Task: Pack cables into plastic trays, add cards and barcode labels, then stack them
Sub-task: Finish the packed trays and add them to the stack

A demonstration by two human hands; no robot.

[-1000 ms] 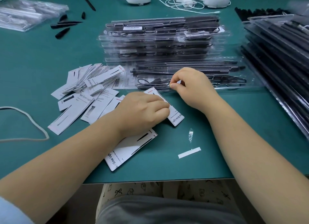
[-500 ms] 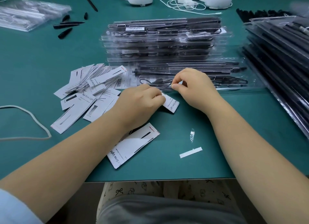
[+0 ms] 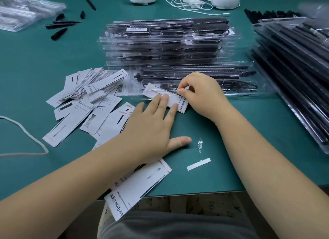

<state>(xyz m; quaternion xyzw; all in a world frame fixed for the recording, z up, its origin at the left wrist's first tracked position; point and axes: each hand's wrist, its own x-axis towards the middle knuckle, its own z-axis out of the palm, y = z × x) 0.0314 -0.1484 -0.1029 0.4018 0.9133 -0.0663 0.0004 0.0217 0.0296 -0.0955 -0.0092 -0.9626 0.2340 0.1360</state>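
While left hand (image 3: pixel 153 130) lies flat, fingers pressing card (image 3: pixel 167 97) at clear tray (image 3: pixel 204 85) near tabletop (image 3: pixel 258 149) front edge, right hand (image 3: pixel 201 94) pinches it.

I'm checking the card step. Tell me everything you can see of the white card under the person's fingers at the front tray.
The card is a long, narrow white strip, seemingly thin paper or cardstock, printed "Grow Light" in black at its right end. It lies nearly flat and slanted, its left end over the front edge of the clear plastic tray, its right end on the green table. The left hand presses it with straight fingers; the right hand pinches its upper edge.
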